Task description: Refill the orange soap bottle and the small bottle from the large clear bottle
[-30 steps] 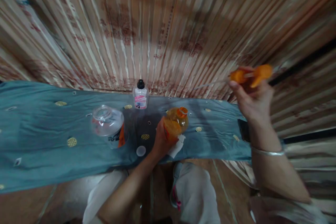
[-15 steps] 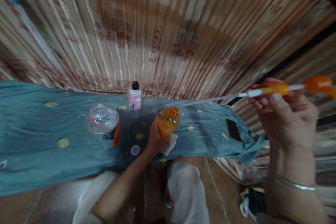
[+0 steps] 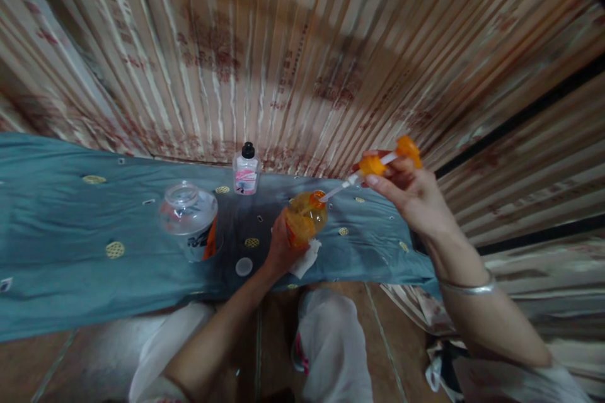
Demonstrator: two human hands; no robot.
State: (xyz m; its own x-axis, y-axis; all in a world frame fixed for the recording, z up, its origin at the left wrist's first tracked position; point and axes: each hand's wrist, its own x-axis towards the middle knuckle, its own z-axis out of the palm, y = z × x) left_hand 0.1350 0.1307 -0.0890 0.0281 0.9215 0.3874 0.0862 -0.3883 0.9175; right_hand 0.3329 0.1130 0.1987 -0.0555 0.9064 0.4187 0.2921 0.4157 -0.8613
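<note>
The step in hand looks like refitting a pump into its bottle. The left hand (image 3: 278, 250) is wrapped around the orange bottle (image 3: 305, 220), fingers pressed to its side, steadying it upright on the teal cloth (image 3: 70, 264) beside a crumpled white tissue (image 3: 305, 260). The right hand (image 3: 411, 192), up at 2 o'clock from the bottle, pinches the orange pump head (image 3: 385, 160) between thumb and fingertips, with the white dip tube (image 3: 338, 189) slanting down so its tip sits right at the bottle's open neck (whether it is already inside is hard to tell).

The next move would call for tilting the pump upright over the neck, feeding the tube straight down, then seating and turning the collar.

At 9 o'clock from the bottle stands a clear lidded jar (image 3: 189, 220), and at 11 o'clock a small black-capped bottle (image 3: 246, 170); both labels are too blurred to read. A small white disc (image 3: 244, 266) lies near the left wrist. The person's knees are cut off at the bottom edge.
</note>
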